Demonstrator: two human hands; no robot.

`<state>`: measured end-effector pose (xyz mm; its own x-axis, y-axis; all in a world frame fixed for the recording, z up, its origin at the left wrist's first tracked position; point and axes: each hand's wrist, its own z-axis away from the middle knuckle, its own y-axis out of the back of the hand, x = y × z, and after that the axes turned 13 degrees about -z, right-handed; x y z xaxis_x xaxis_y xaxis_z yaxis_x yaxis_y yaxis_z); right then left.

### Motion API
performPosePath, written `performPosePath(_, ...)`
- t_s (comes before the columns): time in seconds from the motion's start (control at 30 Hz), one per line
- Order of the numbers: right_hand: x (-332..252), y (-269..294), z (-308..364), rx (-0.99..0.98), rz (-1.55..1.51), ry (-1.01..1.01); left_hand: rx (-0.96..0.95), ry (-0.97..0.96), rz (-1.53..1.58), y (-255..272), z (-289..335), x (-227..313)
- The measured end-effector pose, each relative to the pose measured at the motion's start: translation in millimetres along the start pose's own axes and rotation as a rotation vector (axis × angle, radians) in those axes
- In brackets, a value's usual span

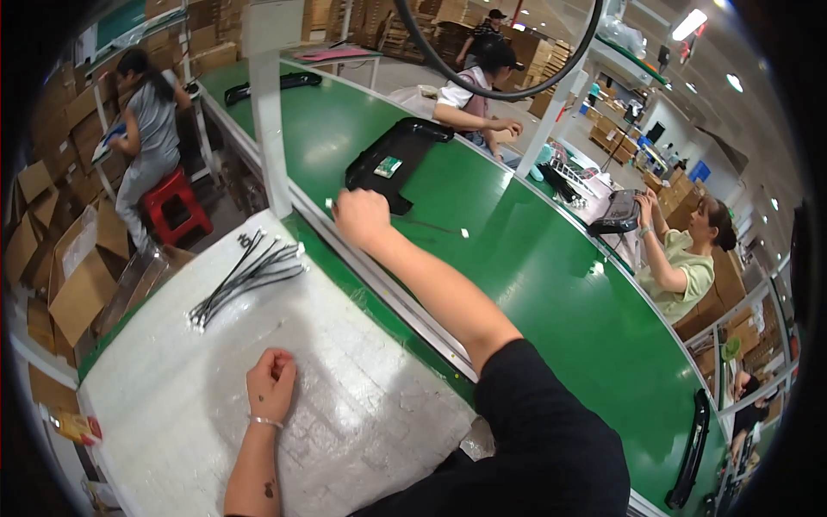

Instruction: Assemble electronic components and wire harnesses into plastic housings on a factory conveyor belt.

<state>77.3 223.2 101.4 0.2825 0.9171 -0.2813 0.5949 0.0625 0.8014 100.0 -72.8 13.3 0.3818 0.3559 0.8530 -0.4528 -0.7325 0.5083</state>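
Observation:
My right hand (362, 217) reaches across the edge of the green conveyor belt (534, 293), its fingers closed around a thin dark cable (431, 226). One white connector sticks out by my fingertips; the other end trails over the belt. Just beyond that hand lies a black plastic housing (413, 151) with a small green circuit board (388, 166) in it. My left hand (271, 379) hovers over or rests on the white padded worktable (353, 414), fingers curled, nothing seen in them. A bundle of black cables (245, 280) with white connectors lies beyond it.
A white post (270, 129) stands at the belt's near edge. More black plastic parts lie on the belt, one far left (274, 84) and one near right (689, 448). Co-workers sit along the far side. Cardboard boxes (82, 284) and a red stool (176, 205) are at the left.

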Motion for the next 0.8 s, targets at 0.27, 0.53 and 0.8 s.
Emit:
performPosePath(0.27,66,-95,-111,-0.096,-0.085,-0.673,0.147,0.024,-0.128,-1,13,-8)
performPosePath(0.53,90,-81,-109,-0.301,-0.154,-0.805,0.134,0.004,-0.178,5,2,11)
performPosePath(0.8,119,46,46,-0.098,-0.183,-0.404,0.101,-0.070,-0.022,-6,-4,-8)
